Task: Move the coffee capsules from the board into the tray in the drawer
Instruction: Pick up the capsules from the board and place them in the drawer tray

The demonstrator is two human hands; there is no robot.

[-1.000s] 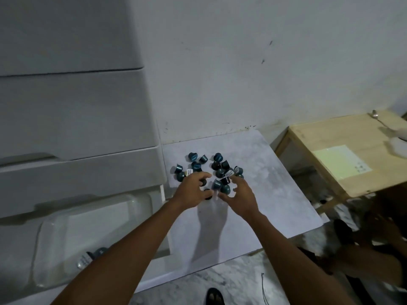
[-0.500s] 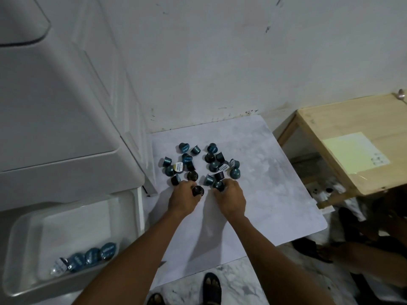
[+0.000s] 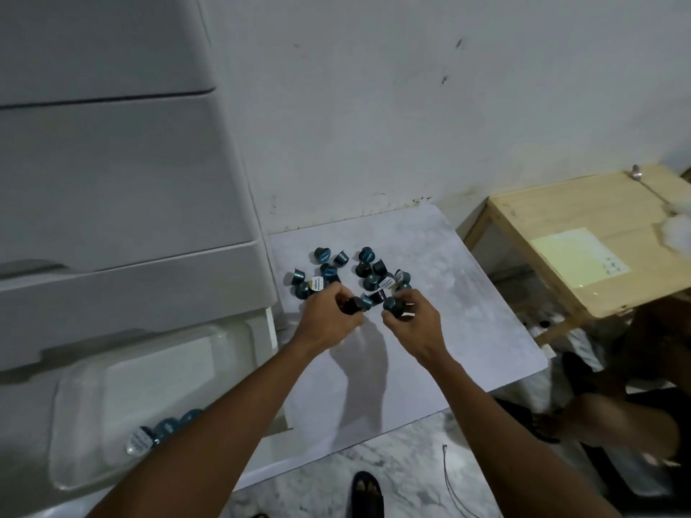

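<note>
Several teal and dark coffee capsules [image 3: 368, 269] lie clustered on the far part of a pale marbled board [image 3: 448, 315]. My left hand [image 3: 329, 317] is closed around a dark capsule [image 3: 353, 305], raised just above the board at the cluster's near edge. My right hand [image 3: 413, 323] grips a teal capsule [image 3: 392, 306] a little to the right. Down at the left, a clear plastic tray [image 3: 89, 405] sits in the open white drawer [image 3: 271, 330]. A few capsules [image 3: 164, 429] rest in its near corner, partly hidden by my left forearm.
A white drawer cabinet [image 3: 112, 181] fills the left. A low wooden table [image 3: 583, 241] stands at the right with a pale sheet on it. Another person's leg [image 3: 617, 413] and a sandalled foot [image 3: 368, 495] are on the marble floor near the board's edge.
Both hands have closed on capsules at the cluster's near edge and lifted them slightly off the board. The view has shifted.
</note>
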